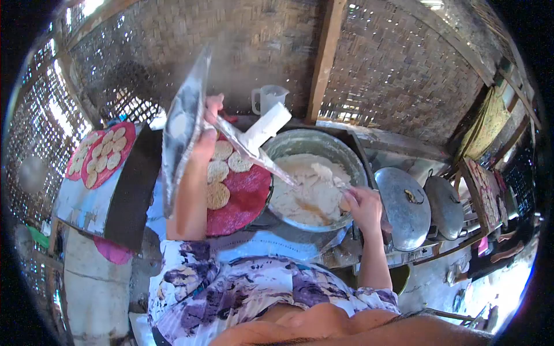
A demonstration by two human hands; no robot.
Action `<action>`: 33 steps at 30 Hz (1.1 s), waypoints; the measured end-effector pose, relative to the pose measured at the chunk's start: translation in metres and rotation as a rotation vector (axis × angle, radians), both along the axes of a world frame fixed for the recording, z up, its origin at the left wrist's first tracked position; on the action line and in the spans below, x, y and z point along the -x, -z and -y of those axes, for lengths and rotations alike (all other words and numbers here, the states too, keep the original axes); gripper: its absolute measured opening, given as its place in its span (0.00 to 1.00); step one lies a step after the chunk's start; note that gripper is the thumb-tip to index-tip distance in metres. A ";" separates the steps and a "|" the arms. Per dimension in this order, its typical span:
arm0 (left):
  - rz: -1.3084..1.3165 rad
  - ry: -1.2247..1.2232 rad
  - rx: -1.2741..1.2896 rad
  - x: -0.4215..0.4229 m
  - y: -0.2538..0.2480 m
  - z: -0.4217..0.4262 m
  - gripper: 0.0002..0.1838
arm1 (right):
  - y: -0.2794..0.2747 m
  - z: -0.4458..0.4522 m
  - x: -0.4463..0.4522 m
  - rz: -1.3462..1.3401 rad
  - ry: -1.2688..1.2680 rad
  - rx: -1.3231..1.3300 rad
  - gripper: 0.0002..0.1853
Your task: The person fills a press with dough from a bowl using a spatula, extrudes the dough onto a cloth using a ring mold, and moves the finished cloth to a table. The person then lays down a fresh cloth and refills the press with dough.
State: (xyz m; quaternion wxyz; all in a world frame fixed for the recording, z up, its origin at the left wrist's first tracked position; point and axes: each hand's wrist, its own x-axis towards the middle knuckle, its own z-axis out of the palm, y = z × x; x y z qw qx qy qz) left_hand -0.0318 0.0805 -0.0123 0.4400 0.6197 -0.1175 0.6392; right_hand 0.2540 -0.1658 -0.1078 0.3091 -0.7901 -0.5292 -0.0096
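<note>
My left hand [209,135] is closed around a silver-grey hinged press [183,124], its two flat leaves apart in a V. A white block [268,127] stands on the outer face of the right leaf. The tip of that leaf reaches over a wide metal basin [355,155]. Pale, wet dough [306,190] fills the basin's bottom. Above the basin's right side, my right hand [365,209] grips what looks like a spoon [339,183], with a lump of dough at its end. Left of the basin, several round flat cakes [218,196] lie on a red disc [242,210].
A clear measuring jug [270,98] stands behind the basin. Two lidded metal pots [403,207] sit to the right. More red discs with cakes [108,154] lie on the left table [86,202]. At far right, a person's arm [508,252] shows near a rack of cakes [485,193].
</note>
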 end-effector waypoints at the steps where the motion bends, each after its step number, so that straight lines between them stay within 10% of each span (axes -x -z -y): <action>1: 0.025 0.092 -0.018 0.008 -0.004 -0.002 0.15 | -0.003 -0.001 0.010 -0.195 -0.131 -0.045 0.22; 7: 0.036 0.583 -0.030 0.004 -0.012 0.037 0.14 | -0.036 -0.041 0.137 -1.428 -1.133 0.173 0.60; 9: -0.090 0.741 -0.217 0.014 -0.012 0.025 0.17 | -0.047 -0.040 0.187 -1.901 -1.248 0.189 0.55; 13: -0.348 0.346 -0.182 0.084 -0.007 0.026 0.20 | -0.035 -0.056 0.199 -2.245 -1.561 0.314 0.61; 19: -0.848 -0.461 -0.164 0.197 0.034 0.038 0.25 | -0.083 -0.049 0.207 -1.727 -1.013 -0.118 0.56; 22: -0.972 -0.468 -0.145 0.204 0.047 0.049 0.35 | -0.081 -0.068 0.220 -1.434 -0.953 -0.041 0.53; 23: -0.842 -0.332 0.271 0.195 0.047 0.068 0.34 | -0.087 -0.072 0.236 -1.228 -0.854 -0.133 0.54; 26: -0.944 -0.788 -0.223 0.190 0.058 0.057 0.28 | -0.078 -0.090 0.249 -0.868 -0.958 -0.259 0.49; 33: -0.997 -0.808 -0.170 0.193 0.063 0.059 0.30 | -0.086 -0.099 0.270 0.080 -0.911 -0.399 0.44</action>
